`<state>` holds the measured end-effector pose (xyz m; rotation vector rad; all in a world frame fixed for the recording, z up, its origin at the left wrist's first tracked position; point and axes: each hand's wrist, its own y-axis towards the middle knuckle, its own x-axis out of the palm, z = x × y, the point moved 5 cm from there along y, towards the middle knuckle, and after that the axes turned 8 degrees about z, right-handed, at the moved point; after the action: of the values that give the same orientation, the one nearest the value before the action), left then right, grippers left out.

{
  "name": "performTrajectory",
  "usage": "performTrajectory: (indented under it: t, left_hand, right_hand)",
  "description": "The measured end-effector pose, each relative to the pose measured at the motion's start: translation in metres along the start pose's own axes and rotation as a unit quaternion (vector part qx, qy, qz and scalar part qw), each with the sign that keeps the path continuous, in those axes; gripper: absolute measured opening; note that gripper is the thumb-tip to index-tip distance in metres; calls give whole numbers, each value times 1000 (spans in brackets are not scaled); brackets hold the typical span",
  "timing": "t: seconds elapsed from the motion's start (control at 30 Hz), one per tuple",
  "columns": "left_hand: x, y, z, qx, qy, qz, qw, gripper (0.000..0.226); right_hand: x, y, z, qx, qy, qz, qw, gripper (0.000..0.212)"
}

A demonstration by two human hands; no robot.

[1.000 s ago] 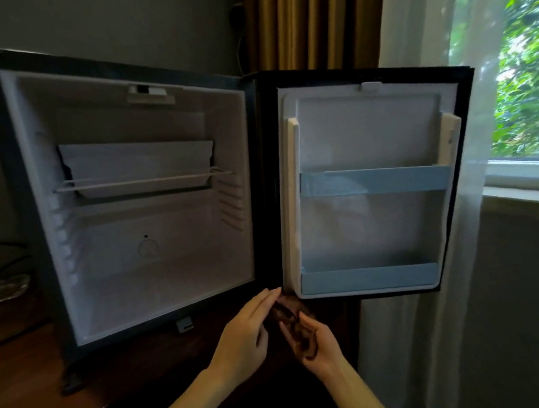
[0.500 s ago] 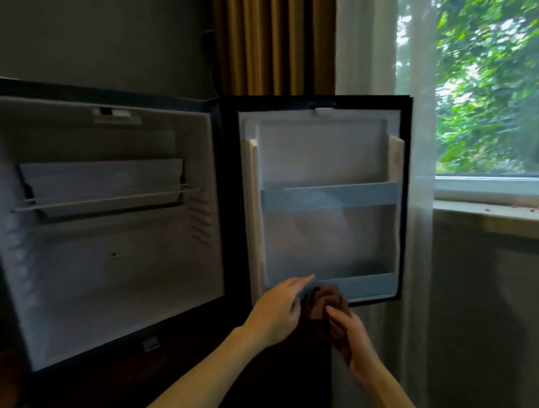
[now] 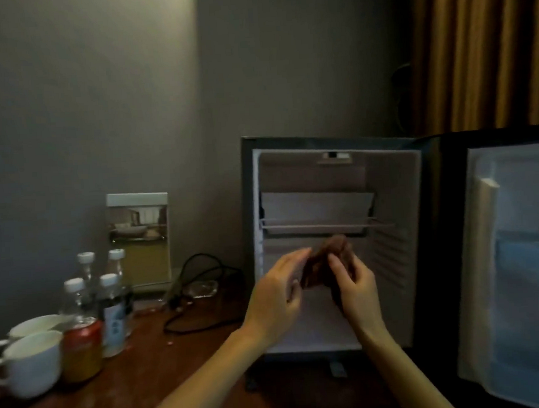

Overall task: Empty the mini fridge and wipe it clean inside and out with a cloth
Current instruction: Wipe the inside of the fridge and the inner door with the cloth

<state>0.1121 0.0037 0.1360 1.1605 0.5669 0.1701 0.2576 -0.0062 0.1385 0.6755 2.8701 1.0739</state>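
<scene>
Cloth point(image 3: 320, 262), brown and bunched, hung before the open fridge point(image 3: 394, 259), gripped from its 4 o'clock by the right hand point(image 3: 358, 289). The left hand point(image 3: 274, 298) reached straight-fingered at its 9 o'clock. It looked soft, light and limp, probably best gathered into a pad.

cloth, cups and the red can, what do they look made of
Cloth: soft brown fabric, matte, since it bunches into folds in the right hand. Cups: likely glazed white ceramic, smooth with a faint sheen. Red can: probably painted metal, judging by its drinks-can shape; blur leaves it open.
</scene>
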Motion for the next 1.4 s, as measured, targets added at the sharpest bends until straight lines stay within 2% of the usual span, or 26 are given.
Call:
performTrajectory:
  t: [0.07, 0.1, 0.2, 0.27, 0.37, 0.47, 0.57, 0.73, 0.8, 0.87, 0.97, 1.03, 1.1, 1.2, 1.27, 1.4]
  left_hand:
    - [-22, 26, -14, -3, 59, 58, 997, 67]
    - [-31, 40, -19, -5, 83, 87, 993, 71]
    - [-43, 85, -28, -10, 147, 130, 980, 82]
    - [-44, 111, -34, -18, 200, 137, 970, 89]
    - [-40, 139, -42, -41, 222, 146, 963, 96]
    - [-31, 154, -55, -55, 229, 145, 961, 101]
    - [-25, 160, -71, -19, 253, 143, 957, 99]
    - [-19, 157, -87, 21, 314, 138, 939, 98]
    - [-16, 158, -84, 13, 292, 138, 946, 102]
    - [-15, 159, -83, 8, 291, 151, 945, 107]
    - [-14, 160, -86, 20, 297, 156, 942, 110]
    - [-15, 159, -89, 21, 293, 155, 943, 112]
    - [-16, 159, -88, 13, 298, 156, 942, 111]
    - [-10, 156, -81, 0, 305, 158, 939, 105]
    - [1, 155, -72, 14, 318, 146, 937, 106]
    - [49, 165, -39, 99, 293, 85, 947, 109]
  right_hand:
    - [29, 26, -28, -121, -72, 21, 990, 13]
    - [43, 39, -44, -187, -112, 37, 975, 20]
    - [83, 77, -89, -347, -223, 84, 907, 29]
    - [108, 102, -106, -421, -274, 108, 858, 28]
    - [152, 134, -111, -468, -334, 66, 815, 31]
    - [174, 152, -99, -484, -358, 2, 799, 39]
    - [150, 168, -84, -497, -357, -31, 790, 45]
    - [47, 208, -60, -424, -363, 77, 826, 48]
    - [34, 213, -55, -373, -365, 112, 846, 49]
    - [52, 201, -61, -392, -350, 129, 841, 45]
    - [116, 172, -70, -479, -329, 39, 813, 48]
    - [146, 161, -74, -493, -325, -16, 807, 47]
    - [147, 165, -78, -489, -340, -33, 802, 44]
    - [100, 184, -67, -474, -364, -18, 801, 48]
    - [56, 199, -58, -449, -361, 23, 817, 57]
    - [-30, 240, -29, -315, -370, 111, 867, 55]
